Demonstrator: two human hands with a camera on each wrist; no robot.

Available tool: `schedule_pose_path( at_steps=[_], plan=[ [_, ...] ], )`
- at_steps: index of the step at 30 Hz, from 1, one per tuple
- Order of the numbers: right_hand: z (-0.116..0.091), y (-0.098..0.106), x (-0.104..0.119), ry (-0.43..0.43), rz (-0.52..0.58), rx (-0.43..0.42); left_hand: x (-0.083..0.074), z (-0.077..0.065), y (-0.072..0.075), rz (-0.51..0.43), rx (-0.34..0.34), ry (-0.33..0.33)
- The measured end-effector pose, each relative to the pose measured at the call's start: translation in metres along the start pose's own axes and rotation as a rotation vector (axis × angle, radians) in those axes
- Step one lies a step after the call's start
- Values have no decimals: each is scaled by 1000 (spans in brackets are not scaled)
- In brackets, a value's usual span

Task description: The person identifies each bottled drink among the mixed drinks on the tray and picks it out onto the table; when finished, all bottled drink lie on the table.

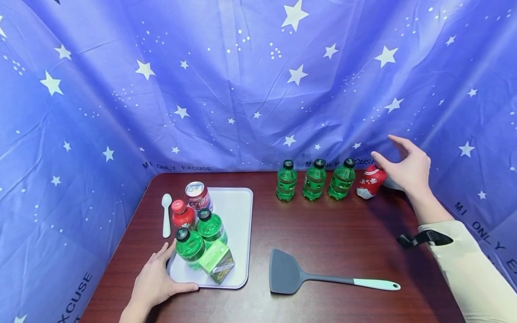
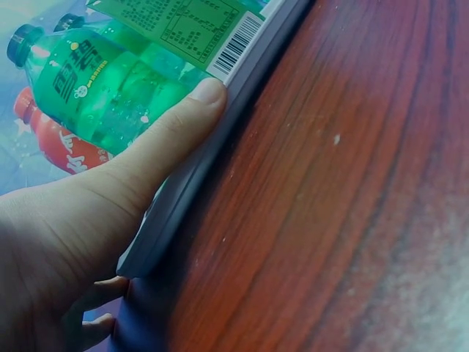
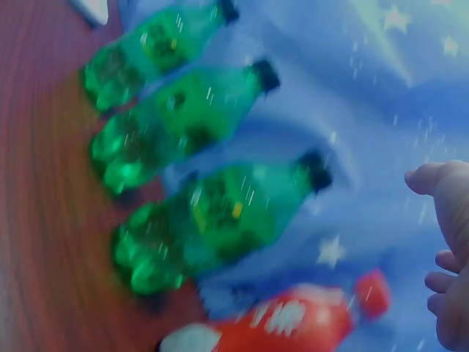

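Note:
At the front left corner of a pale tray (image 1: 240,233), my left hand (image 1: 155,276) holds the rim. Its thumb (image 2: 183,117) lies along the front edge, close to a green carton (image 1: 216,260). On the tray stand two green soda bottles (image 1: 190,246), a red-capped bottle (image 1: 183,214) and a soda can (image 1: 198,196). My right hand (image 1: 409,168) is at the back right, thumb and fingers spread apart, holding nothing. It is just above and beside a red bottle (image 1: 369,181), whose red cap (image 3: 374,293) shows apart from the fingers in the right wrist view.
Three green bottles (image 1: 313,184) stand in a row along the table's back edge, left of the red bottle. A grey spatula (image 1: 286,273) lies at the front middle. A white spoon (image 1: 166,215) lies left of the tray. Starry blue cloth (image 1: 258,89) surrounds the table.

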State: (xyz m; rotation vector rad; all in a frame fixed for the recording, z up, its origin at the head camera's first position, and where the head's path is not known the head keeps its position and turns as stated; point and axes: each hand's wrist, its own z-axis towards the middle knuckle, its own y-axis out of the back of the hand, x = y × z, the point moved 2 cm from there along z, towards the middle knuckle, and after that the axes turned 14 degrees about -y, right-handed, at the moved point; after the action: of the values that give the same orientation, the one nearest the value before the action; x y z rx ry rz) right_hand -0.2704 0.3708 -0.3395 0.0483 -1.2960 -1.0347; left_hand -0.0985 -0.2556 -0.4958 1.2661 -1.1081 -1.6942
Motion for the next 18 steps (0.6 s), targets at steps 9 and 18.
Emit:
schedule_pose_path(
  at_steps=[9,18],
  plan=[
    [-28,-12,71,127,247,177,0,0,0,2,15,14],
    [-70,-38,133,244,447,394,1,0,-1,2,21,16]
  ],
)
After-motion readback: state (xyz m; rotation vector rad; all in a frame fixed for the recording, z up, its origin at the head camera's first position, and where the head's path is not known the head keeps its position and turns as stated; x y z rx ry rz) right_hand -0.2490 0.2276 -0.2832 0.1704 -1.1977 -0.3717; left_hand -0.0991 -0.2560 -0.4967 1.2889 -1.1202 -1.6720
